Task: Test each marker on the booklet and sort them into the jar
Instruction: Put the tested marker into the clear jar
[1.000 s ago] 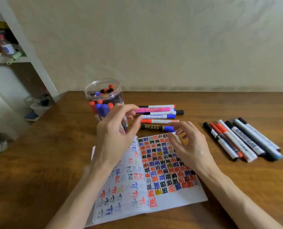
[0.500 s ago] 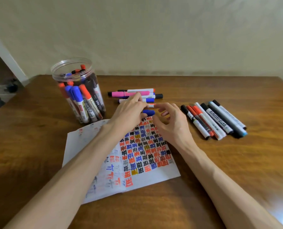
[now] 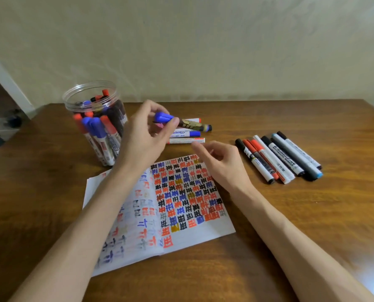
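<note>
My left hand [image 3: 145,136] pinches a dark gold-patterned marker with a blue cap [image 3: 182,122], held off the table above a small row of markers [image 3: 187,137]. My right hand [image 3: 221,162] hovers with loosely curled fingers over the top right corner of the open booklet [image 3: 159,205], holding nothing. The booklet's pages are covered with red, blue, black and gold test marks. A clear plastic jar [image 3: 96,120] with several red, blue and black markers stands upright to the left of my left hand.
Several markers [image 3: 279,158] lie side by side on the wooden table [image 3: 312,214] to the right of the booklet. A plain wall runs along the table's far edge. A white shelf post [image 3: 7,81] stands at the far left.
My left hand has lifted the blue-capped gold marker off the table from the row. My right hand has drawn back a little and opened. The view has shifted.
</note>
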Demonstrator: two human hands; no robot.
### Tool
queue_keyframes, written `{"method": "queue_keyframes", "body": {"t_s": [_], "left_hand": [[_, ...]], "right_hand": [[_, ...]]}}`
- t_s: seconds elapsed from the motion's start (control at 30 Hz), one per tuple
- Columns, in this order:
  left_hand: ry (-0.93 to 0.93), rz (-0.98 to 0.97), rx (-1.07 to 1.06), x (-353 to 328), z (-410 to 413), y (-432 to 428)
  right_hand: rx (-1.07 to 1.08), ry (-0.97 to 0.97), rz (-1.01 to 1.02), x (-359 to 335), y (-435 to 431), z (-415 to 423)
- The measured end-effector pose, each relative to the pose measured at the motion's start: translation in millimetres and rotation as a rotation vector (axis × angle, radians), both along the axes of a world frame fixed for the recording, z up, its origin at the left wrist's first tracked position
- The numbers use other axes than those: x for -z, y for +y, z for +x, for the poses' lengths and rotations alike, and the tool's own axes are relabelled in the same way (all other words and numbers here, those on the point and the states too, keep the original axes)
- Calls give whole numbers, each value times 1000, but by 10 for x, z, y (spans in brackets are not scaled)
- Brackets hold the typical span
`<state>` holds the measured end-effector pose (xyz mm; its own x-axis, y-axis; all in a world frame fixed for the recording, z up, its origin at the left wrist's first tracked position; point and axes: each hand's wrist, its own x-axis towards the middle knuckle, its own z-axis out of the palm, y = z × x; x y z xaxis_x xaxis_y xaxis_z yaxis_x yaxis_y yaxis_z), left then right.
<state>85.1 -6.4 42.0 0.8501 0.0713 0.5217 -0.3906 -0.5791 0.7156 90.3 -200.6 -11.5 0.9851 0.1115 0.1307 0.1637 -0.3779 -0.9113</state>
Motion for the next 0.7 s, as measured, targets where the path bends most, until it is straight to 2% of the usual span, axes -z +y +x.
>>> {"method": "queue_keyframes", "body": {"t_s": [0.07,0.13,0.2,0.33,0.47,0.6,0.7], "left_hand": [[200,-92,141,-4,-117,55],[326,-38,249,66,-187,87],[356,87,256,148,-243,88],[342,328,236,229,-337,12],[397,215,352,279,-366,130],[453,39,300,373,-341,629],[414,-68,323,409,-374,668]], "right_hand": [[-66,105,232,-54,32,-63],[-121,157,421,-81,52,-111],[-118,142,453,-93,65,-138],[-73,57,361,-130,68,-192],[-66,2,296,-207,6,-190],[252,-13,543,-321,-392,18],[189,82,492,-290,-369,-2]]}}
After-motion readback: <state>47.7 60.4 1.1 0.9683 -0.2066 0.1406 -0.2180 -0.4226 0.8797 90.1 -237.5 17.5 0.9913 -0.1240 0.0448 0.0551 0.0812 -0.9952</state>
